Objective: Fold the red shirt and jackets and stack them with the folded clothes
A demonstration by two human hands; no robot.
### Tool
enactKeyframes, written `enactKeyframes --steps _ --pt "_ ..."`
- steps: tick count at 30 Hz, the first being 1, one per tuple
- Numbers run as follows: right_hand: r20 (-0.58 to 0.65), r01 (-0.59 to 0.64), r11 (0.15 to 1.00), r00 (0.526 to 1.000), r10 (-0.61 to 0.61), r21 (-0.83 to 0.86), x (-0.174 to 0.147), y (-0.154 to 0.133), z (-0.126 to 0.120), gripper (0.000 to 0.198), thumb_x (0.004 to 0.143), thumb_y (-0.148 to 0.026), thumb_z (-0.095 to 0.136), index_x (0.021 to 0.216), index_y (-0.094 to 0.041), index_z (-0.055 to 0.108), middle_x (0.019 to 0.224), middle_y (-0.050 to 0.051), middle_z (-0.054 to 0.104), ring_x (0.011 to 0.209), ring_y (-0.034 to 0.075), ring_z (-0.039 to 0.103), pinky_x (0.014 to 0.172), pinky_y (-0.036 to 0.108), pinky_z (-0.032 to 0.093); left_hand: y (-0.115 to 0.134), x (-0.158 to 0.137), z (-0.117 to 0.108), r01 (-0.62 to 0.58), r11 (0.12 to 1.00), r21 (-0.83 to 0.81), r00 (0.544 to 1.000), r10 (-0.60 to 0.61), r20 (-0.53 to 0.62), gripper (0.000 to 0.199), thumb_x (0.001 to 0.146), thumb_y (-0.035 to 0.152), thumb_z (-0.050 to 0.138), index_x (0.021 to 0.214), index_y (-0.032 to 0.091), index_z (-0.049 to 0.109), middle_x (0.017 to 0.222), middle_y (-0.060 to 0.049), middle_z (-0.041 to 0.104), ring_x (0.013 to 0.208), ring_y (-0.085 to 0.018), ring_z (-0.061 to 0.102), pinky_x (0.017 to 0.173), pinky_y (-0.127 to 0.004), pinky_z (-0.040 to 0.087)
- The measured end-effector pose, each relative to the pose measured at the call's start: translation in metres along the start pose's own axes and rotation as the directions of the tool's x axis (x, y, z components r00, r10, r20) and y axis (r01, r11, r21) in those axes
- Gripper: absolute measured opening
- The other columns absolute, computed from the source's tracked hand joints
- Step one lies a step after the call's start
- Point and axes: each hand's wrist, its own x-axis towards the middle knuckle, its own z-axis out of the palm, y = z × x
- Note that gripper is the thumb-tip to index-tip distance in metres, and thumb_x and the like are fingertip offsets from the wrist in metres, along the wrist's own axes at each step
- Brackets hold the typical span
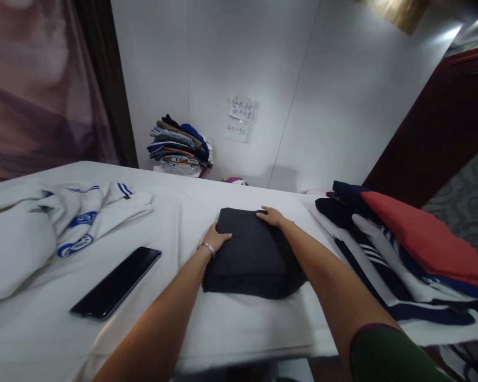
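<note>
A dark, neatly folded garment [250, 254] lies as a thick square on the white table in front of me. My left hand [218, 240] grips its left side, thumb on top and the other fingers hidden along the edge. At the far right corner my right hand [271, 216] holds the same garment, thumb and a finger showing on its upper face. What kind of garment it is cannot be made out. A black phone [117, 281] lies flat left of my left forearm.
A rumpled white garment with blue print [75, 217] covers the table's left. Several folded clothes, a red one [426, 233] on top, are piled at right. Another clothes stack [179, 143] stands beyond the far edge, by a wall with handwritten paper notes [241, 119].
</note>
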Motion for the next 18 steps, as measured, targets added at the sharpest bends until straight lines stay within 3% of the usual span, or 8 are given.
enactKeyframes --steps 5,10,13,15,18 --pt "0.022 0.009 1.000 1.000 -0.008 -0.007 0.006 0.002 0.016 0.068 0.083 -0.065 0.046 0.132 -0.018 0.051 0.134 0.011 0.054 0.123 0.026 0.050 0.101 0.033 0.037 -0.011 0.008 0.002 -0.010 1.000 -0.021 1.000 0.011 0.011 0.068 0.059 0.023 0.080 0.121 0.014 0.053 0.112 -0.012 0.067 0.095 -0.022 0.066 0.081 -0.030 0.053" --pt "0.028 -0.003 0.999 1.000 0.005 -0.039 0.006 0.011 0.018 0.066 0.082 -0.071 0.039 0.105 -0.018 0.069 0.111 0.013 0.067 0.108 0.031 0.059 0.090 0.037 0.044 -0.019 0.016 0.005 -0.005 1.000 -0.030 1.000 0.006 0.021 0.071 0.058 0.025 0.081 0.122 0.017 0.052 0.111 -0.010 0.068 0.095 -0.022 0.066 0.082 -0.030 0.052" --pt "0.053 -0.009 0.999 0.999 0.011 -0.052 0.009 0.011 0.020 0.067 0.081 -0.072 0.038 0.094 -0.017 0.073 0.103 0.015 0.069 0.102 0.032 0.062 0.086 0.038 0.045 -0.022 0.018 0.005 0.002 1.000 -0.023 1.000 -0.002 0.025 0.072 0.058 0.027 0.081 0.123 0.018 0.051 0.113 -0.011 0.067 0.096 -0.023 0.066 0.083 -0.031 0.052" --pt "0.041 0.012 0.998 0.999 -0.010 -0.054 0.012 0.010 0.020 0.062 0.082 -0.069 0.041 0.098 -0.018 0.072 0.109 0.014 0.068 0.108 0.030 0.059 0.091 0.037 0.043 -0.022 0.018 0.006 0.005 1.000 -0.019 0.999 -0.004 0.033 0.069 0.059 0.027 0.080 0.122 0.018 0.052 0.112 -0.010 0.068 0.096 -0.023 0.066 0.082 -0.031 0.052" --pt "0.011 0.082 0.995 0.997 -0.082 -0.050 0.014 0.009 0.019 0.056 0.083 -0.062 0.049 0.120 -0.023 0.062 0.130 0.008 0.057 0.123 0.026 0.048 0.101 0.034 0.035 -0.023 0.018 0.006 -0.001 1.000 -0.010 0.999 0.001 0.038 0.067 0.061 0.027 0.078 0.121 0.018 0.052 0.111 -0.010 0.068 0.095 -0.023 0.066 0.082 -0.031 0.052"
